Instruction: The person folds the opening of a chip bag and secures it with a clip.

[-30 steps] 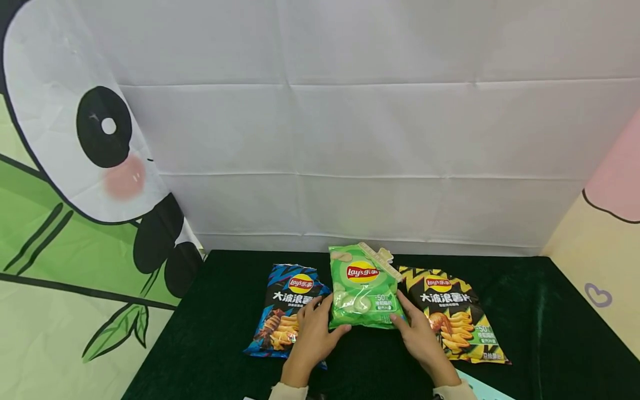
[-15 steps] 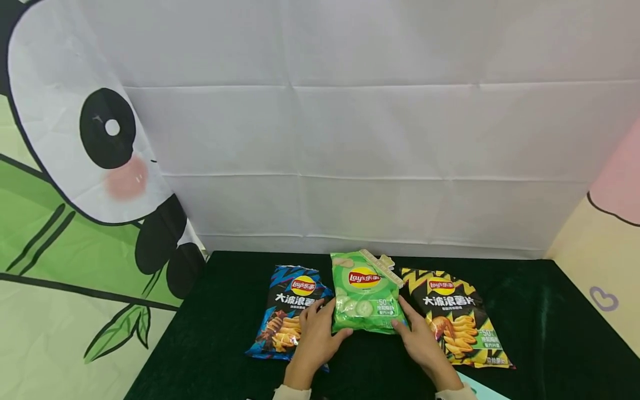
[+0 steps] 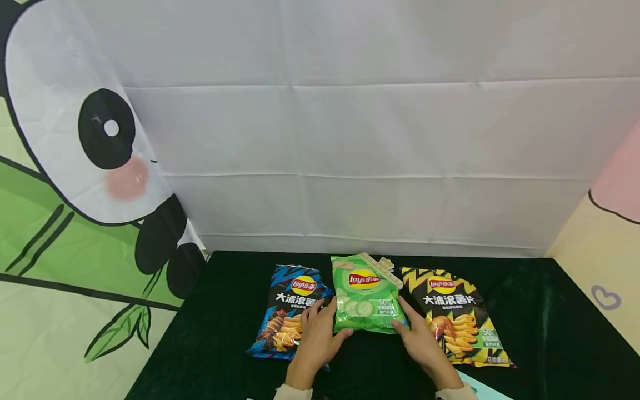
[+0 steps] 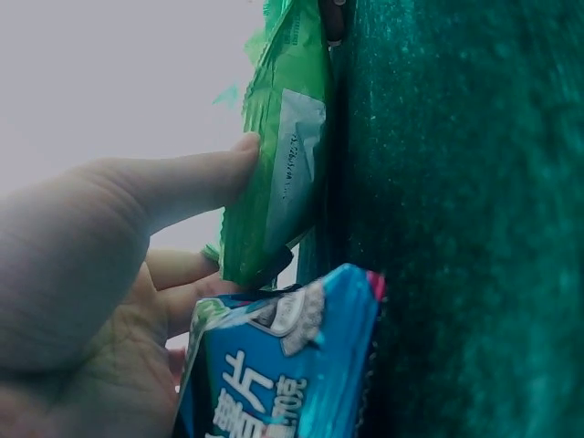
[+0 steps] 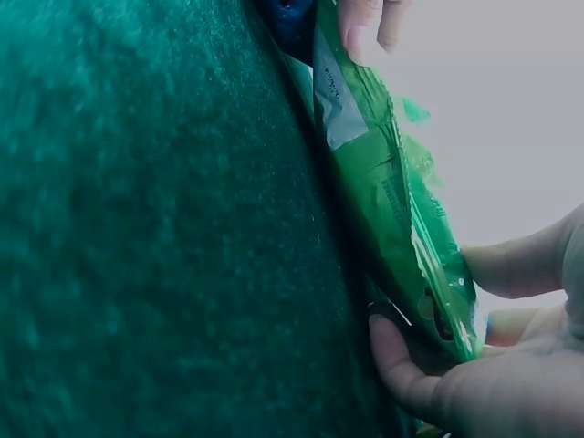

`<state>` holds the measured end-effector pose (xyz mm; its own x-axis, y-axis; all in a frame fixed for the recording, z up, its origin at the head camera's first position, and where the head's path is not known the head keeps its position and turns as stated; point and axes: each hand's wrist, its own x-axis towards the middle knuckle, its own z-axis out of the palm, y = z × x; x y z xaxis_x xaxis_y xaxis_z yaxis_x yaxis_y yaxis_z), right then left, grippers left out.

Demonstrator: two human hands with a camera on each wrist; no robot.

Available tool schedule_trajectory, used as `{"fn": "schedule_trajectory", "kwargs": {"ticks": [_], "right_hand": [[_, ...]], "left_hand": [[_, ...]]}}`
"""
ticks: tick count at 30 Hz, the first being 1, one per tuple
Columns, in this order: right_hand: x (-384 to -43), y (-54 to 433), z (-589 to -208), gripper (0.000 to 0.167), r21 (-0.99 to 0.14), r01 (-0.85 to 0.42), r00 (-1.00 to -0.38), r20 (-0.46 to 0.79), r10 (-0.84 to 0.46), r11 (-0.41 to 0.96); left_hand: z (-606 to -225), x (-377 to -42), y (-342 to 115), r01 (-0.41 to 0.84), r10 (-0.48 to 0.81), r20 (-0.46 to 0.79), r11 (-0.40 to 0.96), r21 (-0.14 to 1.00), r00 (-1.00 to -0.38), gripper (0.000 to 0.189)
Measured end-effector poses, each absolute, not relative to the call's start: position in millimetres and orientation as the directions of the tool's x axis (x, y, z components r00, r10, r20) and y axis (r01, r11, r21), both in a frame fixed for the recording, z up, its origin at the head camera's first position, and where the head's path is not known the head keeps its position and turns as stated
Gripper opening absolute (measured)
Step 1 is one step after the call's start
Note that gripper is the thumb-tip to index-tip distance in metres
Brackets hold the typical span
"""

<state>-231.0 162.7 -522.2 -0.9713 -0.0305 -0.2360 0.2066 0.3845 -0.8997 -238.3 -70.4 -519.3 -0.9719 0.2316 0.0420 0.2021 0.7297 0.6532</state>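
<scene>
A green bag of potato chips (image 3: pixel 364 300) lies between my two hands in the head view. Clamped over its upper right corner is a cream-coloured clip (image 3: pixel 382 269). My left hand (image 3: pixel 316 339) grips the bag's lower left corner, the thumb on its near edge; the left wrist view shows the thumb (image 4: pixel 205 182) pressing on the green wrapper. At the lower right corner my right hand (image 3: pixel 422 341) pinches the bag, with the thumb on the front and fingers beneath it in the right wrist view. A blue chip bag (image 3: pixel 287 311) lies partly under my left hand.
A black-and-yellow chip bag (image 3: pixel 457 319) lies to the right, close to my right hand. The dark green cloth (image 3: pixel 575 333) covers the table, with a white backdrop (image 3: pixel 375 205) behind it. A pale turquoise flat item (image 3: pixel 482 389) shows at the front edge.
The green bag's upper edge has come down slightly towards the table, clip included. Both hands keep their hold at its lower corners. The view has shifted a little.
</scene>
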Motion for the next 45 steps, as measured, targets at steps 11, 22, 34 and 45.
{"fn": "schedule_trajectory", "kwargs": {"ticks": [11, 22, 34, 45], "right_hand": [[-230.5, 162.2, -521.7, 0.065, -0.893, 0.222, -0.970, -0.244, -0.007, 0.391], [-228.4, 156.4, -518.6, 0.080, -0.890, 0.178, -0.983, -0.184, 0.027, 0.421], [-224.6, 151.6, -504.8, 0.077, -0.863, 0.105, -0.994, -0.085, 0.064, 0.495], [-214.6, 131.2, -487.0, 0.059, -0.913, -0.007, -0.992, 0.058, 0.112, 0.408]], "left_hand": [[-521.6, -240.1, -69.4, 0.186, 0.219, 0.032, 0.732, 0.655, -0.975, 0.078], [-521.1, -238.8, -70.5, 0.194, 0.222, 0.038, 0.736, 0.648, -0.974, 0.079], [-513.8, -236.2, -73.1, 0.248, 0.228, 0.119, 0.712, 0.657, -0.967, 0.074], [-491.1, -233.8, -102.1, 0.156, 0.069, 0.154, 0.725, 0.671, -0.986, 0.076]]}}
